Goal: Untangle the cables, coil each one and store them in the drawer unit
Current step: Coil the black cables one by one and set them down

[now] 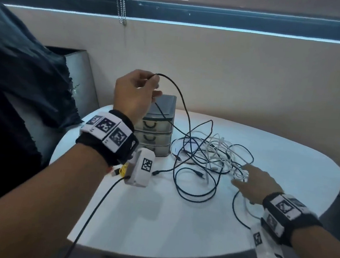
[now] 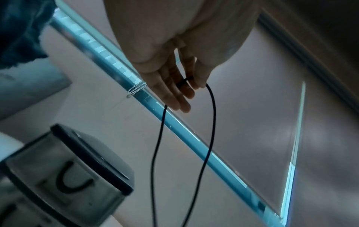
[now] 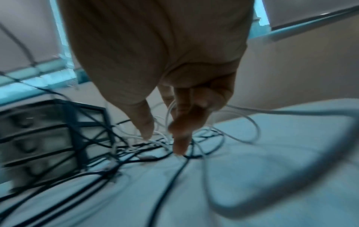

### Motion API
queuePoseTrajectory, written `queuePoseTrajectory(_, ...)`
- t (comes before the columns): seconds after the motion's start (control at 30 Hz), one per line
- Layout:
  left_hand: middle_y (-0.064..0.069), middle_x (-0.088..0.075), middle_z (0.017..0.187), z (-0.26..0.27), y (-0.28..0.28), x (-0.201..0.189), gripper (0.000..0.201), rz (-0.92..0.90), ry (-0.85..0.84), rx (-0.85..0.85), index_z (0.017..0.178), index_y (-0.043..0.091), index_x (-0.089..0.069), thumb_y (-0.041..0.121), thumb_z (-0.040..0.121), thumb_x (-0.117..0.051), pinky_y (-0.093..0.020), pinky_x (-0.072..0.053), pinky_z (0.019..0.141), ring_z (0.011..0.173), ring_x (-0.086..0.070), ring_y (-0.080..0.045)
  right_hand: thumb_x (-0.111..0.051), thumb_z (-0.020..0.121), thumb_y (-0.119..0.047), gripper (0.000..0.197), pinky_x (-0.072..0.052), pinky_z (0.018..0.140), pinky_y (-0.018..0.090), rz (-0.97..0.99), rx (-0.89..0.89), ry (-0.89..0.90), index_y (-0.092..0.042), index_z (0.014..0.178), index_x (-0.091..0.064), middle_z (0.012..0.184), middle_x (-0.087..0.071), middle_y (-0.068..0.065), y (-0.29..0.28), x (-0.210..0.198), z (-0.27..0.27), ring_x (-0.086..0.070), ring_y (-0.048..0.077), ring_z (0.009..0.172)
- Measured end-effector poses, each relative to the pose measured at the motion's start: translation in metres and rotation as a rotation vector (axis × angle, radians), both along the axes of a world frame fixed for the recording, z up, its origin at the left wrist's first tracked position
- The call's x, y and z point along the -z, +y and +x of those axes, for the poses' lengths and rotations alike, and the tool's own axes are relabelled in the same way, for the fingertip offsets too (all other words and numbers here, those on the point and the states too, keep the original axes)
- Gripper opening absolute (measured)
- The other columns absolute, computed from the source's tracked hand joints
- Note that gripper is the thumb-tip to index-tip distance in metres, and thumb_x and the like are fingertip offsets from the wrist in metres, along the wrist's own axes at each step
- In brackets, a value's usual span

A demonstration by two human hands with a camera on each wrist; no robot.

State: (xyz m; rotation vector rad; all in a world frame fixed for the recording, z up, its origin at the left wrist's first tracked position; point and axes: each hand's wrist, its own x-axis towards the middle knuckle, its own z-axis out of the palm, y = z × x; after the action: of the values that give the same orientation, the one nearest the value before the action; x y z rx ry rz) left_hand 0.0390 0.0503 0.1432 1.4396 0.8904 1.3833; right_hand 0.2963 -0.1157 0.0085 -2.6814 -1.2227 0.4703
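My left hand [image 1: 155, 87] is raised above the grey three-drawer unit [image 1: 156, 131] and pinches a black cable [image 1: 184, 107] between thumb and fingers. In the left wrist view the black cable [image 2: 212, 110] hangs from my fingers [image 2: 174, 98] in two strands, above the drawer unit [image 2: 68, 176]. The cable runs down into a tangle of black and white cables [image 1: 202, 154] on the white table [image 1: 157, 220]. My right hand [image 1: 241, 177] rests low on the white cable [image 1: 220, 149], fingers stretched out. The blurred right wrist view shows my fingers [image 3: 180, 138] among white cable strands [image 3: 161, 142].
Dark cloth [image 1: 15, 74] drapes over a grey chair at the left. A bead chain [image 1: 122, 5] hangs from the blind at the back wall. The wrist camera's black lead [image 1: 96, 204] crosses the table's front edge. All three drawers are closed.
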Motion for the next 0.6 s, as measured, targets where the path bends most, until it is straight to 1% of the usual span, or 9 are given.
queuePoseTrajectory(0.07,-0.001,-0.071,0.084,0.0,-0.008,-0.006,0.006,-0.012,-0.027,0.061,0.091,0.016,-0.068,0.014,0.096,-0.065,-0.03,-0.06,0.075,0.077,-0.074,-0.016,-0.057,0.091,-0.052,0.047,-0.05,0.09,0.035,0.104,-0.03,-0.11,-0.028,0.13,-0.054,0.122,-0.066,0.001,0.006,-0.016,-0.023,-0.064,0.024,0.105)
queuePoseTrajectory(0.17,-0.002,-0.074,0.088,0.004,-0.025,-0.019,0.003,0.062,0.044,0.175,0.091,0.017,-0.071,0.014,0.092,-0.07,-0.033,-0.06,0.08,0.082,-0.076,-0.017,-0.063,0.086,-0.057,0.047,-0.048,0.092,0.036,0.384,-0.136,-0.066,-0.031,0.124,-0.057,0.117,-0.066,-0.003,0.028,-0.047,-0.058,-0.061,0.021,0.107)
queuePoseTrajectory(0.23,-0.001,-0.075,0.088,0.006,-0.038,-0.034,0.003,0.14,0.042,0.245,0.093,0.016,-0.073,0.013,0.09,-0.073,-0.032,-0.059,0.08,0.084,-0.076,-0.018,-0.068,0.08,-0.063,0.064,-0.051,0.09,0.038,0.461,-0.2,0.094,-0.035,0.134,-0.048,0.104,-0.065,-0.003,0.045,-0.064,-0.071,-0.06,0.018,0.095)
queuePoseTrajectory(0.27,-0.001,-0.076,0.088,0.005,-0.044,-0.042,0.005,0.172,0.009,0.274,0.093,0.015,-0.073,0.013,0.089,-0.073,-0.033,-0.059,0.08,0.084,-0.076,-0.019,-0.067,0.081,-0.063,0.064,-0.053,0.083,0.035,0.431,-0.224,0.169,-0.034,0.135,-0.047,0.101,-0.066,-0.004,0.054,-0.071,-0.075,-0.06,0.017,0.085)
queuePoseTrajectory(0.33,-0.001,-0.076,0.088,0.001,-0.053,-0.055,0.006,0.224,-0.078,0.319,0.094,0.015,-0.074,0.011,0.089,-0.074,-0.035,-0.06,0.082,0.085,-0.075,-0.02,-0.058,0.094,-0.05,0.04,-0.052,0.061,0.027,0.307,-0.26,0.274,-0.021,0.121,-0.06,0.094,-0.073,-0.001,0.067,-0.083,-0.075,-0.064,0.015,0.066)
queuePoseTrajectory(0.37,-0.001,-0.076,0.089,-0.001,-0.056,-0.061,0.007,0.245,-0.106,0.331,0.094,0.015,-0.074,0.011,0.089,-0.074,-0.035,-0.06,0.083,0.085,-0.075,-0.021,-0.053,0.099,-0.042,0.034,-0.052,0.054,0.027,0.278,-0.268,0.279,-0.013,0.113,-0.065,0.089,-0.075,0.003,0.071,-0.092,-0.073,-0.067,0.017,0.062)
queuePoseTrajectory(0.4,-0.001,-0.076,0.089,-0.004,-0.058,-0.063,0.007,0.26,-0.119,0.336,0.094,0.015,-0.074,0.011,0.089,-0.073,-0.035,-0.06,0.082,0.085,-0.075,-0.021,-0.05,0.102,-0.036,0.034,-0.056,0.056,0.03,0.281,-0.266,0.249,-0.007,0.106,-0.067,0.086,-0.075,0.008,0.075,-0.102,-0.069,-0.07,0.02,0.065)
queuePoseTrajectory(0.5,0.0,-0.075,0.09,-0.013,-0.059,-0.058,0.009,0.27,-0.097,0.274,0.096,0.016,-0.073,0.011,0.089,-0.074,-0.034,-0.06,0.076,0.084,-0.075,-0.021,-0.051,0.101,-0.033,0.036,-0.06,0.08,0.046,0.419,-0.231,0.122,-0.002,0.096,-0.069,0.087,-0.075,0.011,0.079,-0.14,-0.055,-0.073,0.027,0.08)
queuePoseTrajectory(0.6,0.0,-0.069,0.114,-0.021,-0.05,-0.043,0.035,0.214,-0.056,0.204,0.121,0.019,-0.066,0.012,0.088,-0.074,-0.03,-0.059,0.073,0.088,-0.074,-0.022,-0.05,0.101,-0.032,0.034,-0.059,0.079,0.044,0.64,-0.269,0.055,-0.007,0.092,-0.071,0.087,-0.076,0.009,0.079,-0.173,-0.045,-0.072,0.023,0.08)
